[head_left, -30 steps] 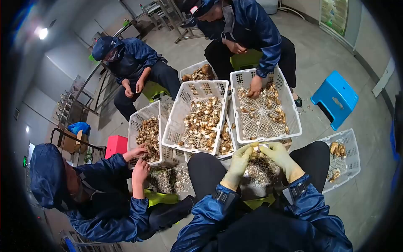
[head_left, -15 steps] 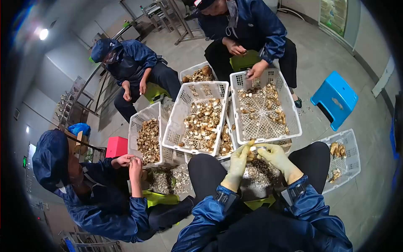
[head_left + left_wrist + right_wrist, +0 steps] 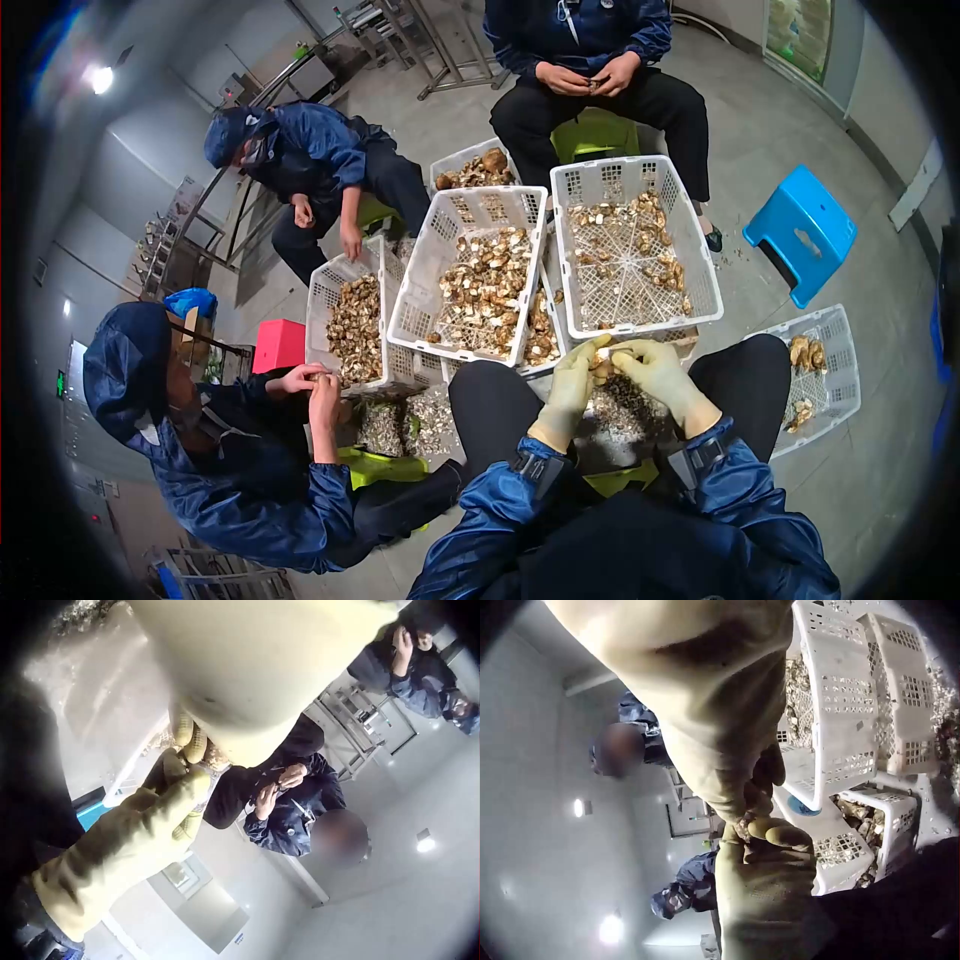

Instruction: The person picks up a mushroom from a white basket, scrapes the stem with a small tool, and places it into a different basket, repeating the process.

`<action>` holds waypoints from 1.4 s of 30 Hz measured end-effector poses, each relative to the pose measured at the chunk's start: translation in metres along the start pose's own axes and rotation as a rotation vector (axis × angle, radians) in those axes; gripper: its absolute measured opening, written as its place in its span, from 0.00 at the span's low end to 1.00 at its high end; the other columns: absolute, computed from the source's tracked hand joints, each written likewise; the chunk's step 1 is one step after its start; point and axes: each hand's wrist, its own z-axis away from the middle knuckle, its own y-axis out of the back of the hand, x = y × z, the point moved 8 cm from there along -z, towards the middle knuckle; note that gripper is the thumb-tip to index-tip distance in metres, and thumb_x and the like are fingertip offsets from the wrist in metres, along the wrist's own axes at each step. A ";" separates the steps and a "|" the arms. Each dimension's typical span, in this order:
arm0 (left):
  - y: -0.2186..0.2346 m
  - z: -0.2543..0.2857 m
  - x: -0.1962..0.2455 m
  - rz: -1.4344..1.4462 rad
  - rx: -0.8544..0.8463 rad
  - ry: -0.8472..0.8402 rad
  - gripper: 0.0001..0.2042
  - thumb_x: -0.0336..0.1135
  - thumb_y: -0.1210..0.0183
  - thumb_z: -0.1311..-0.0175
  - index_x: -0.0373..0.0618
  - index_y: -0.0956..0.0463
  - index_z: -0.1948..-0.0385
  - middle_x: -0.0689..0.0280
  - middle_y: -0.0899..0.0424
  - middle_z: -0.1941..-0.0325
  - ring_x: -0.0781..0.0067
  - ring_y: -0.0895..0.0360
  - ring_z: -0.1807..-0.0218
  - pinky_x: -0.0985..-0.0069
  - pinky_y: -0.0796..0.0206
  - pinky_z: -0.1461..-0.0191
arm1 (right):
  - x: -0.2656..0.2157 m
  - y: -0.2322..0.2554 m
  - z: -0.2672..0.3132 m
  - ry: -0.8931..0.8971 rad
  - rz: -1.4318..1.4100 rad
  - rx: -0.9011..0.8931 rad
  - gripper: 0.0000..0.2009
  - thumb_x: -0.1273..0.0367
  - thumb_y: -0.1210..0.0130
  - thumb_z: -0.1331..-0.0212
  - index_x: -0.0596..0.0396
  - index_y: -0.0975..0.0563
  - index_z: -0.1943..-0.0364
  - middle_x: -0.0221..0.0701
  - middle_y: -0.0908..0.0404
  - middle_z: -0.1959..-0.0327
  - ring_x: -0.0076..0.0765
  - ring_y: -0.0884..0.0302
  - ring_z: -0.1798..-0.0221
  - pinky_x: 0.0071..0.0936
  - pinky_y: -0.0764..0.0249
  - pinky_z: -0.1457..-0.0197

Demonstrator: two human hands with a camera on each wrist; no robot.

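Note:
Both of my hands wear cream rubber gloves and meet above my lap, in front of the near crates. In the head view my left hand (image 3: pixel 566 394) grips a small brown-and-white mushroom (image 3: pixel 602 366) from the left. My right hand (image 3: pixel 660 378) pinches it from the other side, fingers bent over the top. Seen from the right wrist, a bit of the mushroom (image 3: pixel 742 824) shows between the touching fingertips. Most of it is hidden by the gloves. Below the hands lies a heap of dark and pale trimmings (image 3: pixel 625 408).
Ahead stand a white crate of cut mushrooms (image 3: pixel 408 318) and a sparsely filled crate (image 3: pixel 712 290). A low crate (image 3: pixel 848 385) is at my right, a blue stool (image 3: pixel 800 235) beyond it. Three people sit around; the nearest person (image 3: pixel 240 470) works at my left.
My hands stay nearly in place while the fingers shift around the mushroom. The person opposite has drawn a hand out of the right crate. The person at the back left reaches down to the left crate.

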 end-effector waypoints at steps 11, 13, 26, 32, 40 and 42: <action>-0.024 0.004 0.005 0.325 -0.224 -0.041 0.20 0.36 0.57 0.21 0.37 0.36 0.33 0.67 0.24 0.52 0.80 0.29 0.59 0.85 0.32 0.54 | 0.012 0.009 -0.010 -0.021 -0.042 0.108 0.13 0.68 0.41 0.36 0.62 0.17 0.52 0.26 0.14 0.65 0.16 0.22 0.64 0.17 0.25 0.59; -0.033 0.012 0.018 -0.065 -0.283 -0.206 0.21 0.30 0.53 0.24 0.37 0.36 0.32 0.68 0.25 0.52 0.81 0.29 0.56 0.85 0.33 0.50 | 0.007 0.010 -0.007 -0.027 -0.123 0.107 0.14 0.67 0.41 0.35 0.61 0.17 0.51 0.25 0.14 0.65 0.15 0.23 0.65 0.17 0.26 0.59; -0.024 0.011 0.026 -0.222 -0.130 -0.115 0.19 0.30 0.49 0.26 0.36 0.31 0.36 0.66 0.17 0.53 0.83 0.24 0.63 0.86 0.30 0.58 | 0.004 0.007 -0.004 0.199 0.135 0.077 0.10 0.69 0.39 0.37 0.65 0.16 0.60 0.36 0.15 0.52 0.25 0.19 0.58 0.23 0.23 0.56; -0.024 0.014 0.027 -0.006 -0.125 0.000 0.19 0.37 0.51 0.24 0.39 0.28 0.37 0.65 0.16 0.54 0.82 0.23 0.64 0.85 0.30 0.60 | 0.000 0.011 -0.005 -0.025 -0.107 -0.022 0.13 0.69 0.41 0.36 0.64 0.18 0.52 0.32 0.14 0.62 0.20 0.20 0.64 0.20 0.23 0.57; -0.017 0.012 0.021 -0.156 -0.117 -0.031 0.18 0.44 0.52 0.23 0.41 0.23 0.44 0.66 0.14 0.60 0.82 0.22 0.68 0.83 0.29 0.63 | 0.017 0.014 -0.006 -0.063 -0.065 0.052 0.10 0.68 0.40 0.37 0.62 0.16 0.60 0.29 0.14 0.67 0.18 0.22 0.66 0.19 0.26 0.60; -0.024 0.014 0.024 -0.077 -0.130 -0.021 0.20 0.47 0.53 0.23 0.39 0.22 0.46 0.63 0.13 0.57 0.80 0.21 0.68 0.82 0.29 0.63 | 0.027 0.025 -0.011 -0.063 -0.055 0.118 0.11 0.67 0.40 0.36 0.63 0.17 0.62 0.28 0.15 0.69 0.18 0.22 0.67 0.19 0.26 0.62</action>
